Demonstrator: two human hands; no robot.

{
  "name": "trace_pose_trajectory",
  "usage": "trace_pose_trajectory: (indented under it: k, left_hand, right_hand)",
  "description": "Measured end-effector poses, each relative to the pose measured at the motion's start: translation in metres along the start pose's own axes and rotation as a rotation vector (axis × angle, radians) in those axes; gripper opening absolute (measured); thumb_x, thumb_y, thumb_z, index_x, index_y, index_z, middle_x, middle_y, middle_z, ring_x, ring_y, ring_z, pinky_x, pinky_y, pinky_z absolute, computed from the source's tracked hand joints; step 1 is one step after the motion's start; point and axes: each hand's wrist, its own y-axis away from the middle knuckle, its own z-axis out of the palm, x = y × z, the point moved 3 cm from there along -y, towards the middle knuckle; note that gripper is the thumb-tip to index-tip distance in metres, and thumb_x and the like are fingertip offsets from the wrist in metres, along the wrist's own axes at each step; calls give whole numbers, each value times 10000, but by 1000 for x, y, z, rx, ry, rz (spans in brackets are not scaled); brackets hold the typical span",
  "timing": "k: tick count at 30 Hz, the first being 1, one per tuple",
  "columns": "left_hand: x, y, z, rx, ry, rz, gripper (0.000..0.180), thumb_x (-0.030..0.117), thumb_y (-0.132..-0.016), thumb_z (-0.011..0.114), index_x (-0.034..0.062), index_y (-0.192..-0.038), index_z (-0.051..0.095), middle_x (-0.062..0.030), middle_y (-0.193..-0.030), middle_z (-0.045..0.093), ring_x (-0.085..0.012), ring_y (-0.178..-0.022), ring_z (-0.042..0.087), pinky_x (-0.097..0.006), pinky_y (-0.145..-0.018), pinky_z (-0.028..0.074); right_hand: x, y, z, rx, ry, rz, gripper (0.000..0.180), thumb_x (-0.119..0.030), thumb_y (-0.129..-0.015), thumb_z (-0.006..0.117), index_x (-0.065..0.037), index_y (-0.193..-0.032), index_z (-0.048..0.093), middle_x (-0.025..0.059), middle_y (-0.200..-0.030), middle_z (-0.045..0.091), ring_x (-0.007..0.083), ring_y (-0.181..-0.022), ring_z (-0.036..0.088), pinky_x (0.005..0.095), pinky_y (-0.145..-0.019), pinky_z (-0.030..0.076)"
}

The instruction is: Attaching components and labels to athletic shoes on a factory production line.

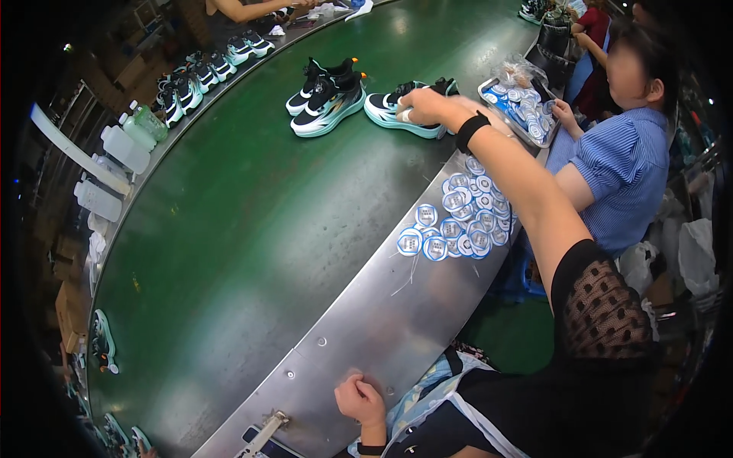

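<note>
My right hand (424, 107) reaches across to a black and white sneaker (382, 114) with a pale teal sole, its fingers bent over the upper and closed on it. Part of the shoe is hidden behind the hand. Just left of it stands a pair of matching high-collared sneakers (330, 105) with orange heel tabs. My left hand (360, 398) is curled into a fist at the steel edge of the table, near my body, with nothing visible in it. Many round white and blue paper tags (458, 221) lie scattered on the steel below my right forearm.
A metal tray (527, 114) of tags and plastic stands beside a person in a blue striped shirt (622, 172). Along the far side are a row of sneakers (191, 84) and several plastic bottles (126, 145). A metal clamp (267, 433) and a phone (271, 445) lie near the front.
</note>
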Motion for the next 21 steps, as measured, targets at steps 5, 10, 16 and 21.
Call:
trace_pose_trajectory:
  k: [5,10,16,21]
  left_hand:
    - [-2,1,2,23,-14,-6,125,-2,-788,524,52,-812,633,-81,-782,638,-260,-706,547,-357,-622,441]
    - [-4,1,4,61,22,12,126,40,-725,564,92,-795,655,-69,-728,584,-298,-660,519,-402,-581,411]
    - [-4,0,-1,19,-28,4,125,36,-733,542,74,-797,643,-68,-737,592,-301,-673,527,-407,-595,421]
    - [7,-8,-5,23,-10,-7,113,49,-753,588,90,-835,653,-108,-702,556,-313,-638,524,-419,-616,441]
  right_hand:
    - [-29,-8,9,-118,-64,-141,291,-290,-818,674,-115,-1046,720,154,-1037,689,315,-959,645,376,-864,489]
    - [-59,-42,-5,61,-76,-235,281,-282,-830,678,-91,-1033,714,166,-1020,689,323,-975,642,391,-870,486]
    - [-89,-105,4,262,-71,-111,743,-395,-743,771,-184,-1383,457,178,-1300,560,367,-1195,527,424,-1000,411]
    - [-89,-153,39,272,-7,-6,896,-399,-709,798,-176,-1449,345,178,-1341,530,365,-1243,495,423,-1023,392]
